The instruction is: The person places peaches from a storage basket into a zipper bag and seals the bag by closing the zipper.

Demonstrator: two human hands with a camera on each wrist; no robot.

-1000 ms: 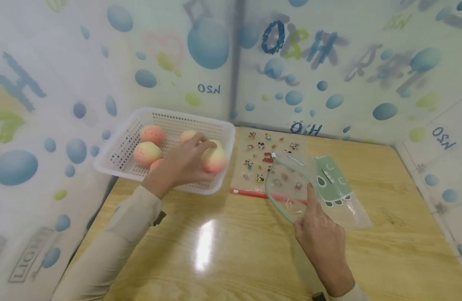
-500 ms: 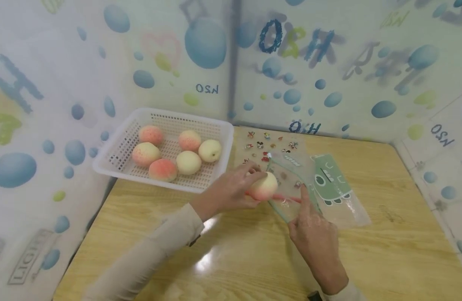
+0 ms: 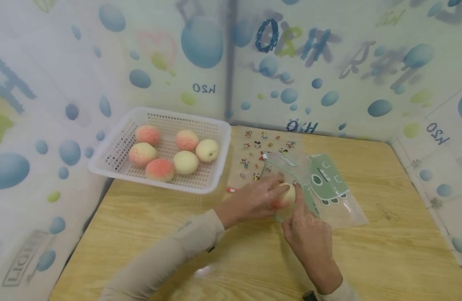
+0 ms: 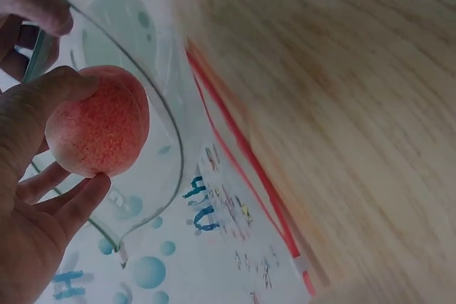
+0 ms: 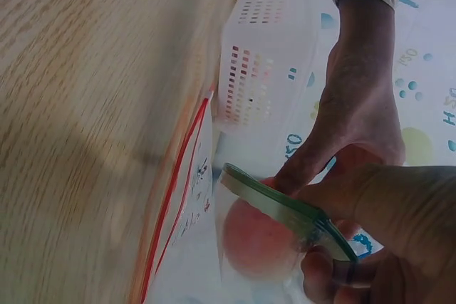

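My left hand [image 3: 250, 200] grips a pink and cream peach [image 3: 283, 196], its thumb and fingers spread round the fruit in the left wrist view. The peach sits at the open mouth of a clear zip bag with a green dinosaur print [image 3: 326, 177]. My right hand [image 3: 309, 238] pinches the bag's green zip edge [image 5: 274, 203] and holds the mouth apart. Through the bag's clear wall, the right wrist view shows the peach [image 5: 256, 238]. Beneath lies another clear zip bag with small cartoon figures [image 3: 250, 144] and a red zip [image 4: 246, 151].
A white perforated basket [image 3: 216, 177] stands at the back left of the wooden table [image 3: 389, 251], with several peaches [image 3: 160, 169] inside. Patterned walls [image 3: 283, 104] border the table at the back and sides.
My left hand has lifted a peach out of the basket and carried it right, to the mouth of the green zip bag. My right hand keeps its hold on the bag's edge.
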